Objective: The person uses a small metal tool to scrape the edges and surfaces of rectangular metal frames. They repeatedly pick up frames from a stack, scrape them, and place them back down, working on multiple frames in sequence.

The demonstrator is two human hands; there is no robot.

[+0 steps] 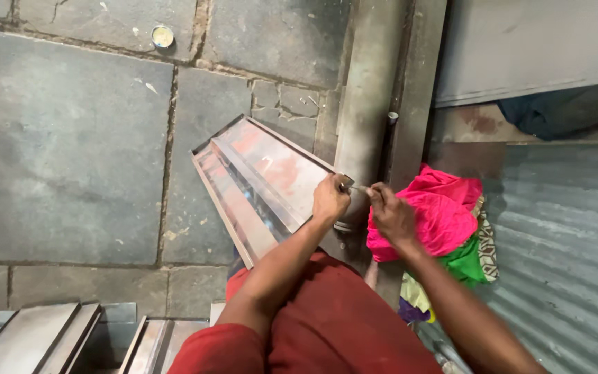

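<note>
**Two hands meet at the corner of a metal tray**

Head view: the folded metal tray lies slanted on the stone floor, and everything else is placed from it. The left hand rests on the tray's right-hand corner, fingers curled shut over the edge there. Just right of that corner, the right hand pinches a thin metal pin between closed fingertips; the pin's far end reaches the left hand at the tray's corner. Whether the left fingers also grip the pin cannot be told.

Directly behind the tray's right corner, a grey steel post runs upward. Right of the tray, past the right hand, a bundle of pink and green cloth sits against a corrugated metal sheet. Well beyond the tray's top end, a small round tin lies on the floor. Below and left of the tray, more folded metal trays are stacked.
</note>
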